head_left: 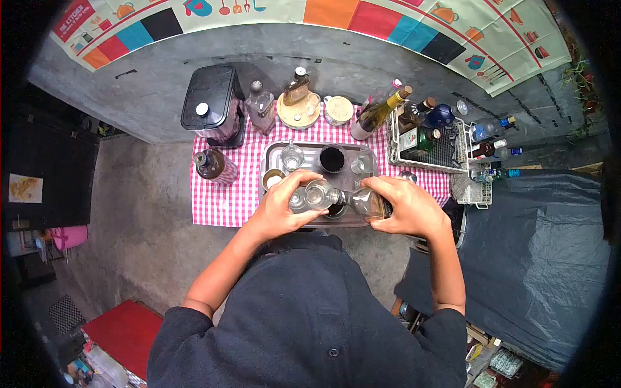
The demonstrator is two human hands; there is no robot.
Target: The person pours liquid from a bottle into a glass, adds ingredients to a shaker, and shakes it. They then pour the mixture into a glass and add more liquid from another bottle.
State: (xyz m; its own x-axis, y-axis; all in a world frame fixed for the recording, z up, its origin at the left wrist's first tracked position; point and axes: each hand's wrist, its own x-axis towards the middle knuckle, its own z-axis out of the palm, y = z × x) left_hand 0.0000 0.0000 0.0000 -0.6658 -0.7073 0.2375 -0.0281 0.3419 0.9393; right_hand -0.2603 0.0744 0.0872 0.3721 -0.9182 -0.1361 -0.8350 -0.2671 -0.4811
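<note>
My left hand (283,205) is closed around a small clear glass (317,193) above the near part of a metal tray (268,153). In my right hand (406,205) is a clear glass bottle (367,203), lying nearly level with its neck at the glass's rim. Whether liquid flows between them I cannot make out. Behind my hands on the tray stand a glass of dark liquid (332,158), a clear glass mug (292,156) and another clear glass (361,161). A small bowl with white contents (273,179) sits beside my left hand. Another dark-filled vessel is partly hidden underneath.
A pink checked cloth (213,205) covers the table. Around the tray are a black dispenser (212,103), a dark bottle (213,167), a clear bottle (260,107), a wooden plate (299,116) and a yellow-necked bottle (378,115). Several bottles fill a wire basket (430,165) at right.
</note>
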